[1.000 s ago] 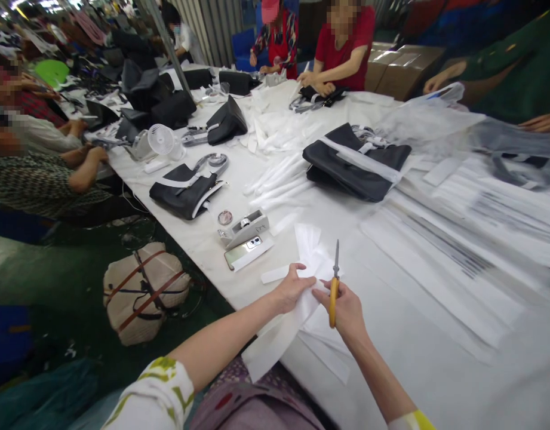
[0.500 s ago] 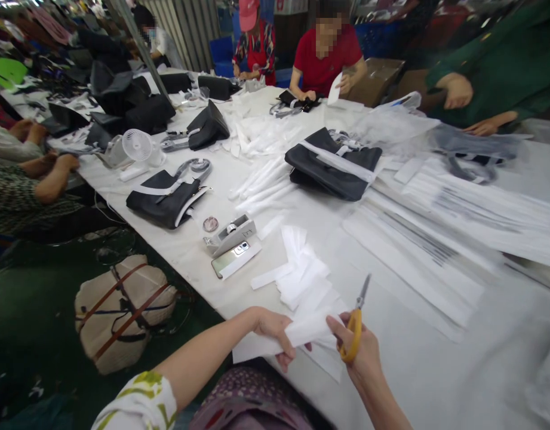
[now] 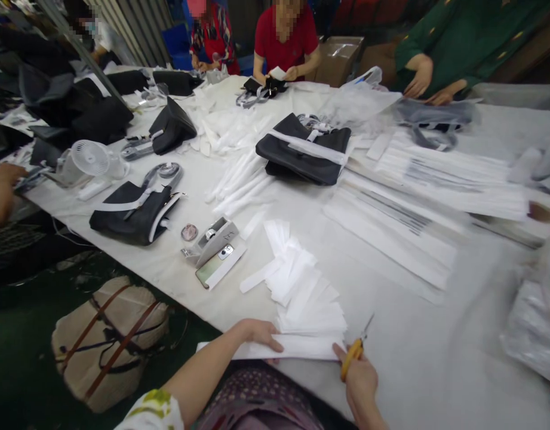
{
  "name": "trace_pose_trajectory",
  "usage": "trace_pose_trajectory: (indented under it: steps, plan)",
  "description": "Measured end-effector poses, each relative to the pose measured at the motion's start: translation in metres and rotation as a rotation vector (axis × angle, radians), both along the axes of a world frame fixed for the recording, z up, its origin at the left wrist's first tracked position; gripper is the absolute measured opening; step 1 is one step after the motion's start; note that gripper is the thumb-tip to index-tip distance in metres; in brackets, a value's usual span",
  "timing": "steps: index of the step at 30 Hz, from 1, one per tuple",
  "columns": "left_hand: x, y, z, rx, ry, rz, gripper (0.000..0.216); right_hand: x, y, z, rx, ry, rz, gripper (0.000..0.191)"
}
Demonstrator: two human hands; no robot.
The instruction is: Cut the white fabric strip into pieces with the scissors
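My left hand presses down on a long white paper strip lying along the table's near edge. My right hand grips yellow-handled scissors, with the blades pointing up and right at the strip's right end. Just beyond the strip lies a fanned pile of cut white strips.
A phone and tape dispenser lie left of the pile. Black bags, a small white fan and stacked white sheets cover the white table. Other people sit around it. A beige bag rests on the floor.
Both hands have come down toward the table's near edge. The strip, held up before, now lies flat under my left hand. The view has shifted right.
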State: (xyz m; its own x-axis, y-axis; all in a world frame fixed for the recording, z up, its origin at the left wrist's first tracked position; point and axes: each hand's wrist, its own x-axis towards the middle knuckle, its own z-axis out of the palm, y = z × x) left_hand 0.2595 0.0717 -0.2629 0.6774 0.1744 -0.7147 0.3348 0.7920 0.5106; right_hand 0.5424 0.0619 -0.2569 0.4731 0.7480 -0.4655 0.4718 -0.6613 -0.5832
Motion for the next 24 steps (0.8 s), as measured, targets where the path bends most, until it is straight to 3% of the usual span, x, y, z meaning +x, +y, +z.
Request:
trace_pose_trajectory:
  steps: [5,16,22,24]
  plan:
    - [-0.01,0.009,0.005,-0.054,-0.021,0.057,0.049,0.011,0.042,-0.013,-0.065,-0.034,0.044,0.042]
    - [-0.02,-0.017,0.002,-0.16,-0.073,0.099,0.059,0.01,0.028,-0.01,-0.058,-0.017,0.109,0.041]
    - [-0.017,-0.018,0.001,-0.186,-0.055,0.146,0.075,0.008,0.028,-0.006,-0.067,-0.037,0.125,0.046]
    - [-0.015,-0.018,-0.001,-0.171,-0.027,0.147,0.07,0.008,0.028,-0.005,-0.063,-0.032,0.124,0.047]
